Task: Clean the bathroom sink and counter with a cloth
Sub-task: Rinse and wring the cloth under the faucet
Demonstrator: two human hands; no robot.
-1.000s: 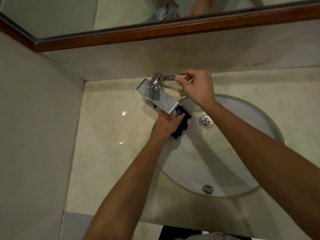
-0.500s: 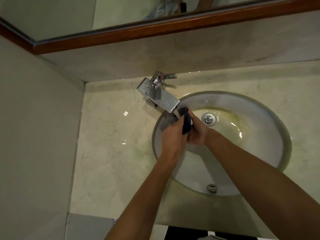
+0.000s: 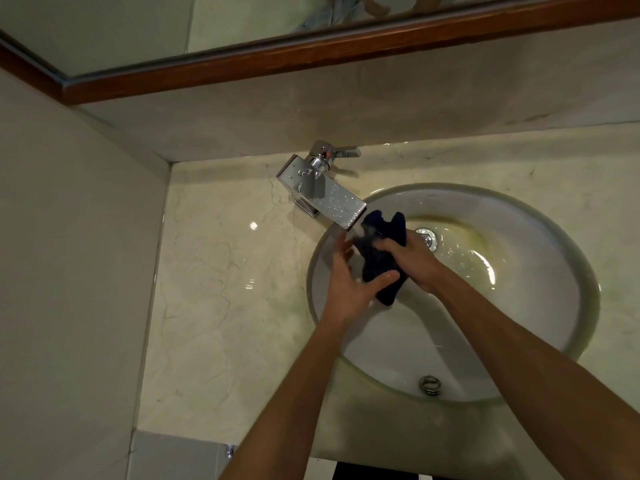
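Cloth (image 3: pixel 381 261) sits right under the tap (image 3: pixel 325 195), right hand (image 3: pixel 412 261) clutching it, left hand (image 3: pixel 349 289) open, cupping below.

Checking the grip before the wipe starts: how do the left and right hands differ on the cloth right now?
The right hand is curled closed over the dark blue cloth, gripping it from the drain side. The left hand is more open, fingers spread, only its thumb lying across the cloth's lower part. The right hand sits nearer the spout of the faucet; the left is nearer the basin's left rim. Both are over the basin, at the cloth.
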